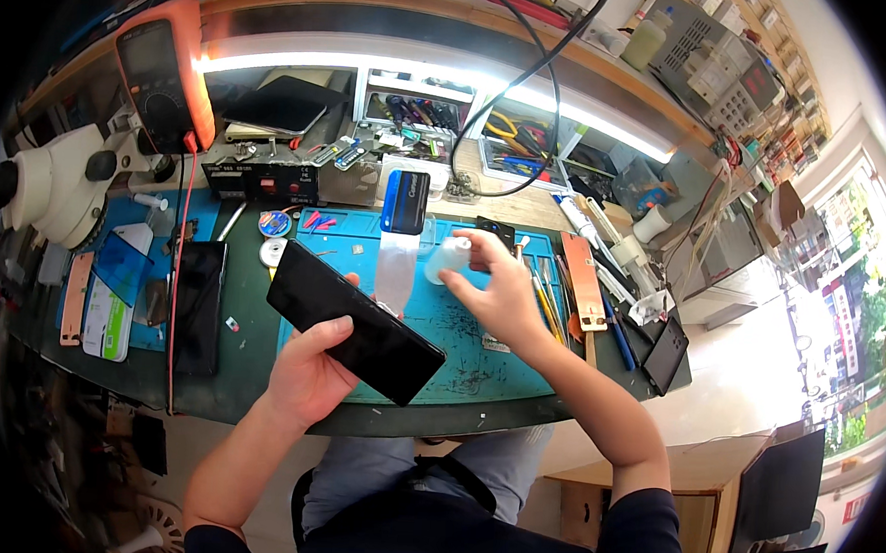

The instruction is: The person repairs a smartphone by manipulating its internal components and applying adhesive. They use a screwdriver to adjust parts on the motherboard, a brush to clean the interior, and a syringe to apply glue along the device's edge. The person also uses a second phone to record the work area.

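Observation:
My left hand (307,378) grips a black smartphone (355,324) from below, thumb lying across its dark, glossy face. The phone is tilted over the near part of the blue work mat (408,373). To its right, the fingers and thumb of my right hand (503,285) close round a small translucent bottle (446,262) with a whitish top. Just left of the bottle, a pale translucent strip (397,264) runs down from a blue card-like pack (405,202). Its lower end passes behind the phone.
Tweezers and slim tools (550,300) lie at the mat's right, beside a copper-coloured plate (583,279). Another dark phone (199,304) rests at the left, near a white microscope (57,178). An orange multimeter (163,77) stands behind, its red lead crossing the bench. Black cable (457,147) loops overhead.

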Tool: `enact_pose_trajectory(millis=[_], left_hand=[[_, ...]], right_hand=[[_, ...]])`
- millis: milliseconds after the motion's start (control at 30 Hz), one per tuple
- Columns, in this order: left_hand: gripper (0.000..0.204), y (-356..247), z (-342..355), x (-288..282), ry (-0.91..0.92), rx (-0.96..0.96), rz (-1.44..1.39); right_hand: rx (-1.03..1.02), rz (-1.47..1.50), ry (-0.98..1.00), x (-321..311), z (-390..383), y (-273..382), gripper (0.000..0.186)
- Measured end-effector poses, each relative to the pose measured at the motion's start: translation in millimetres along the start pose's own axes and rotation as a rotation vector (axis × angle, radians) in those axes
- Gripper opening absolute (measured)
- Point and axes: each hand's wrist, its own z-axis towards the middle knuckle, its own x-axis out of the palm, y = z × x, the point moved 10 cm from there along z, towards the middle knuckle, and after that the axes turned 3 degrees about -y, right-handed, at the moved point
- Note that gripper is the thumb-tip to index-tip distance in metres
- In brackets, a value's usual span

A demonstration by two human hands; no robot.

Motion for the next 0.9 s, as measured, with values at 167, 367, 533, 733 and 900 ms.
enact_pose_trajectory(millis=[167,367,533,733,900], left_hand=[[0.052,5,0,-9,-0.045,-0.025,0.073],[0.051,8,-4,-12,-0.088,-0.079,0.113],[0.054,22,-5,3,-0.063,-0.149,0.240],[0.070,21,-7,-14,-0.117,-0.096,0.513],[0.068,21,1,-12,-0.079,-0.006,0.741]], right_hand=[[-0.091,-0.099,-0.032,22,6,-1,0.054],[0.124,0.350,0.014,-4,-27,1,0.052],[0.628,1.017,0.464,21,-97,25,0.038],[0.560,0.833,0.485,40,-107,10,0.037],[0.509,0.903,0.441,41,-112,15,0.024]])
